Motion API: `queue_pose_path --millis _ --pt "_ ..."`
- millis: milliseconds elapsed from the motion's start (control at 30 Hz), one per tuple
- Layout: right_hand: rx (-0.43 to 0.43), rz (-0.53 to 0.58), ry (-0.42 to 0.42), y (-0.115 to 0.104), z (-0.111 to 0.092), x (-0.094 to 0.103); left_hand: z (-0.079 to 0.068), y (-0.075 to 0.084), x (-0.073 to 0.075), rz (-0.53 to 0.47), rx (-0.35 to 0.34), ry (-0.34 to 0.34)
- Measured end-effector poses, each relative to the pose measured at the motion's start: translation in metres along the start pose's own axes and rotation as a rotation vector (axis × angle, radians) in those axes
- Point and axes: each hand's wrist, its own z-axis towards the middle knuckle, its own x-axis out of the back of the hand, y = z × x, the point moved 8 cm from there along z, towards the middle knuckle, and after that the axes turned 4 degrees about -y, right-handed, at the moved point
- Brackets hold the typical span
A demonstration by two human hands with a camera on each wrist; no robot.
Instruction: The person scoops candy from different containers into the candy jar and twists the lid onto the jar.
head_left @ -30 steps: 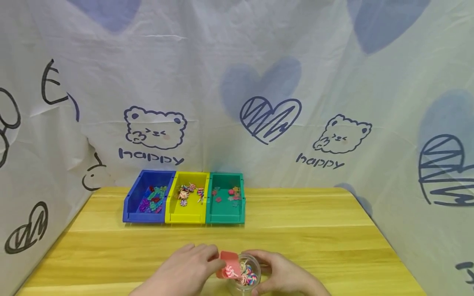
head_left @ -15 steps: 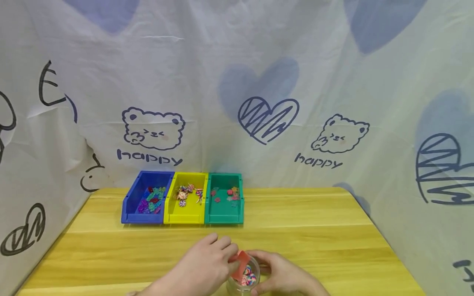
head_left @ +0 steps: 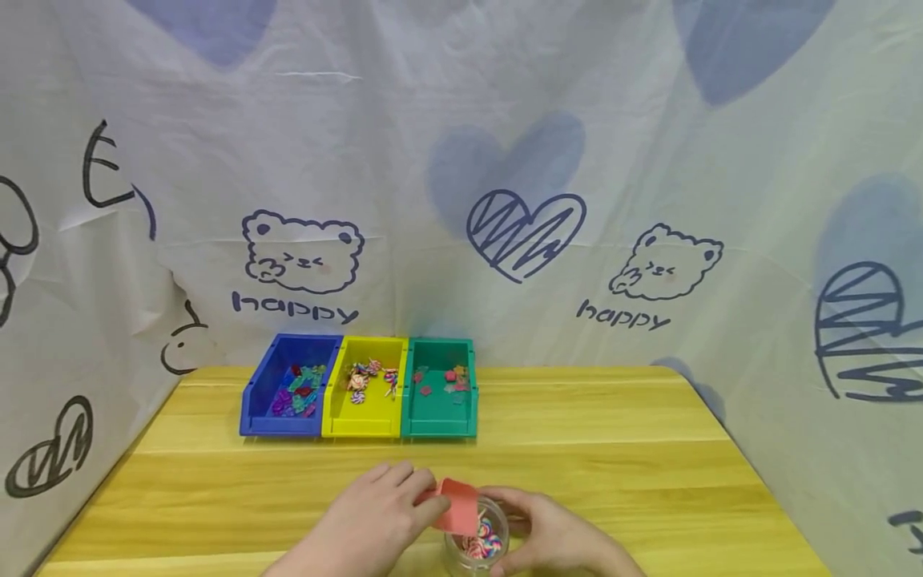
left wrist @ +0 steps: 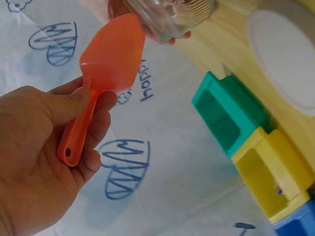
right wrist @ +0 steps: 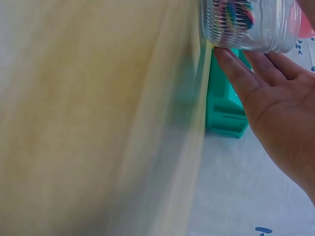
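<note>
My left hand (head_left: 371,517) pinches the handle of a small red scoop (left wrist: 118,54), thumb on one side and fingers on the other. Its blade tilts over the mouth of a clear ribbed jar (right wrist: 266,22) and hides part of the opening in the head view. Inside the jar lie several swirled lollipop charms (head_left: 493,546). My right hand (head_left: 551,535) holds the jar from the right, with the thumb at the near side and fingers round the far side. The jar stands upright near the table's front edge.
Three joined bins stand at the back: blue (head_left: 280,425) with coloured gem-like pieces, yellow (head_left: 360,426) with lollipop charms, green (head_left: 437,425) with small star- or flower-like pieces. Behind the wooden table (head_left: 613,449) hangs a printed cloth. A white rounded object (left wrist: 288,54) shows in the left wrist view.
The scoop carried a lollipop charm to the jar, tipped steeply into its mouth, then came back slightly left and flatter; no charm shows on it now. The right hand stays on the jar.
</note>
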Motion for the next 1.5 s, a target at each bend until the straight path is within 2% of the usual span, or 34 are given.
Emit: queue_pose_path --millis 200,300,533,733,833,1000,1100,1300,1500 --pt "0.038 -0.023 0.031 -0.010 0.006 0.011 -0.009 -0.014 -0.011 -0.155 0.134 -0.004" --pt "0.084 -0.063 0.090 -0.020 0.012 0.023 -0.013 -0.023 -0.015 -0.220 0.215 0.010" --pt "0.135 -0.149 0.344 -0.039 0.037 0.059 -0.026 -0.044 -0.024 -0.313 0.413 0.004" --pt "0.059 -0.291 0.629 -0.039 0.067 0.093 -0.040 -0.063 -0.025 -0.289 0.576 0.132" --pt "-0.001 -0.359 0.708 -0.034 0.082 0.107 -0.047 -0.074 -0.027 -0.291 0.627 0.203" --pt "-0.066 -0.421 0.722 -0.024 0.104 0.119 -0.060 -0.093 -0.025 -0.269 0.657 0.322" --pt "-0.099 -0.424 0.723 -0.018 0.113 0.123 -0.069 -0.107 -0.024 -0.236 0.689 0.351" --pt "-0.119 -0.400 0.717 -0.016 0.122 0.122 -0.090 -0.138 -0.020 -0.225 0.784 0.328" --pt "-0.111 -0.396 0.675 -0.019 0.127 0.120 -0.107 -0.163 -0.016 -0.194 0.834 0.276"
